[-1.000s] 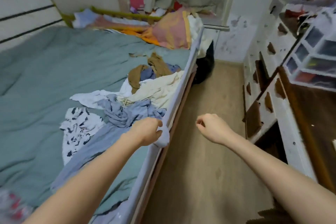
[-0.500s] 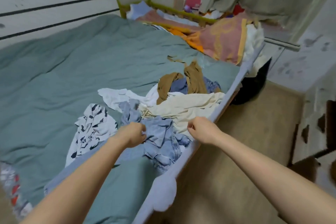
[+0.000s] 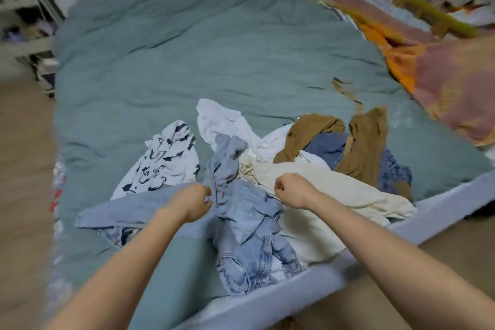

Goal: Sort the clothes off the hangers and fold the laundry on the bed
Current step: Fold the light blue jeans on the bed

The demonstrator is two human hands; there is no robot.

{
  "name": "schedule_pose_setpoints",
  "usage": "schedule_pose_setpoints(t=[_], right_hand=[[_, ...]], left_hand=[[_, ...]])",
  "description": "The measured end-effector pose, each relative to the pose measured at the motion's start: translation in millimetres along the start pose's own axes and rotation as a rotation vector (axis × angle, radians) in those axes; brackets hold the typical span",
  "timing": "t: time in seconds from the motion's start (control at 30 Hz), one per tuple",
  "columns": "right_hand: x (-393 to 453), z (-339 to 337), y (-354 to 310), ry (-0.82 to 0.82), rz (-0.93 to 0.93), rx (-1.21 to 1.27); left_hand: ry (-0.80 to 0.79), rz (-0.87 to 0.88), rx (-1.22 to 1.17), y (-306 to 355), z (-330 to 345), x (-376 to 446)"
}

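Observation:
A heap of loose laundry lies on the teal bed cover (image 3: 241, 56) near its front edge. My left hand (image 3: 191, 202) grips the crumpled light blue garment (image 3: 241, 206) at its left side. My right hand (image 3: 292, 190) is curled at that garment's right edge, where it meets a cream garment (image 3: 334, 195), and seems to pinch the blue fabric. Pale denim jeans (image 3: 251, 262) lie under the blue piece. A white top with black print (image 3: 166, 163) lies to the left, a white cloth (image 3: 222, 120) behind. No hanger shows.
Brown clothes (image 3: 367, 142) and a dark blue piece (image 3: 326, 147) lie at the right of the heap. A pink and orange blanket (image 3: 442, 75) covers the far right. The padded bed rail (image 3: 308, 292) runs along the front; wooden floor (image 3: 24, 169) is at the left.
The view has swung left and down over the bed. Both hands have closed in on the light blue garment; a second ago the left gripped the bed rail and the right hung over the floor.

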State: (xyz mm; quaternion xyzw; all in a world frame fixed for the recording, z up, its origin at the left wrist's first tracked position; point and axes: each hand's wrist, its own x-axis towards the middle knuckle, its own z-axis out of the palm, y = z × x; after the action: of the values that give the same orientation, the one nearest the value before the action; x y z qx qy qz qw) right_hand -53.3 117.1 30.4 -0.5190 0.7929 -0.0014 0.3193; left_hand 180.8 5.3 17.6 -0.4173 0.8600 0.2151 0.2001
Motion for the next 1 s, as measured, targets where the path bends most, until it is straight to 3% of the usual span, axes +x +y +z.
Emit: schedule_pose_setpoints(t=[0.17, 0.4, 0.53, 0.73, 0.87, 1.0], right_hand=[[64.2, 2.5, 7.3, -0.2, -0.114, -0.139], [101.9, 62.2, 17.6, -0.435, -0.165, -0.296], [108.1, 102.0, 32.3, -0.424, -0.106, -0.211], [114.1, 73.2, 18.0, -0.223, -0.09, 0.251], [102.2, 16.2, -16.3, -0.159, -0.014, 0.813], [89.0, -36.8, -47.7, -0.069, -0.073, 0.951]], left_hand=[[-0.013, -0.249, -0.188, -8.5, 34.0, 5.0], [-0.095, -0.403, -0.329, 0.8, 93.0, 9.6], [-0.104, -0.441, -0.412, 10.9, 118.0, 11.4], [0.015, -0.446, -0.727, 28.0, 119.8, 1.9], [0.313, -0.349, -1.007, 55.7, 95.1, -1.6], [0.571, -0.339, -1.255, 77.7, 52.8, -6.4]])
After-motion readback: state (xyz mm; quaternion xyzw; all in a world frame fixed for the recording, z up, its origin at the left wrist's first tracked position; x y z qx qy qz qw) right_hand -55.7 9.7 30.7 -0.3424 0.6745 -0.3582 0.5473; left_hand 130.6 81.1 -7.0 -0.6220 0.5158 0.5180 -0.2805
